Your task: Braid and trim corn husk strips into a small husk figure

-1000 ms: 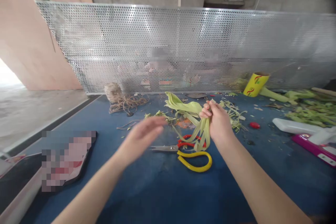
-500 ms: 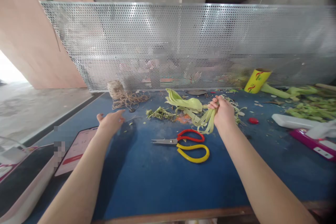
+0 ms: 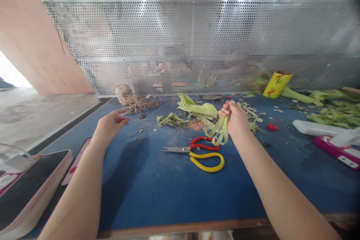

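Note:
My right hand [image 3: 237, 118] is closed round a bunch of pale green corn husk strips [image 3: 221, 129], whose loose ends hang below the fingers. A wider folded corn husk [image 3: 201, 108] reaches out to the left of that hand. My left hand [image 3: 110, 124] hovers over the table's left part, fingers partly bent and apart, with nothing visible in them. Just beyond its fingertips lies a loose tangle of brown twine [image 3: 143, 105]. Between my arms, scissors [image 3: 178, 150] with one red and one yellow handle lie with blades pointing left.
A small heap of shredded green scraps [image 3: 172, 120] lies mid-table. To the right are a yellow roll [image 3: 278, 84], a red piece [image 3: 272, 127], a purple power strip [image 3: 334, 150] and more husks [image 3: 334, 114]. A phone [image 3: 77, 161] lies under my left forearm. A perforated metal screen [image 3: 180, 26] stands behind.
My left hand has drawn back slightly, its spread fingers now bent more together. The right hand keeps its hold on the husk strips, shifting slightly left.

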Demonstrator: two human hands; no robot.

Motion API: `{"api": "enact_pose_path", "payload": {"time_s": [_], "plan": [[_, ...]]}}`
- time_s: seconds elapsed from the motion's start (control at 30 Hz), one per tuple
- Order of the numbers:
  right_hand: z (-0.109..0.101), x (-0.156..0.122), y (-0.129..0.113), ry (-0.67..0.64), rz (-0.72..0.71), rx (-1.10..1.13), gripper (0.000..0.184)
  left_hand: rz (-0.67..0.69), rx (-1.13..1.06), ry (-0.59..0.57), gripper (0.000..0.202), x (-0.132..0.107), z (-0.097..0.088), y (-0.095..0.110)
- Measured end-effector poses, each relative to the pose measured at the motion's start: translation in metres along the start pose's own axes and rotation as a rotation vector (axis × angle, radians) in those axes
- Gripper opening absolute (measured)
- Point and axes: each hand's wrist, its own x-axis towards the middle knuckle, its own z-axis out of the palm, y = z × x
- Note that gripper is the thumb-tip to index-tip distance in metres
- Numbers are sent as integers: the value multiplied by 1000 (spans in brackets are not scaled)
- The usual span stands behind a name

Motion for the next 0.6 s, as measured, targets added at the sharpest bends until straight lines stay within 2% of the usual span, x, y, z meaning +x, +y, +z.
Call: {"api": "enact_pose_path", "payload": {"time_s": [0.13,0.23,0.3,0.33,0.4,0.5,0.6], "plan": [[7,-7,0,-61,-28,-14,17,34,-84,-100,46,-6,-2,16],[19,-19,1,-144,-33,-28,15,100,-20,-5,39,-11,2,31],[29,-30,2,-214,-19,-36,15,166,-60,66,36,-16,9,44],[34,-36,3,-259,-4,-43,14,207,-142,33,36,-19,14,51],[43,-48,4,-355,50,-69,12,280,-245,-75,34,-26,27,66],[54,-66,6,-470,146,-133,11,409,-513,-341,36,-39,46,85],[57,-77,8,-550,164,-197,10,442,-691,-600,35,-51,58,95]]}}
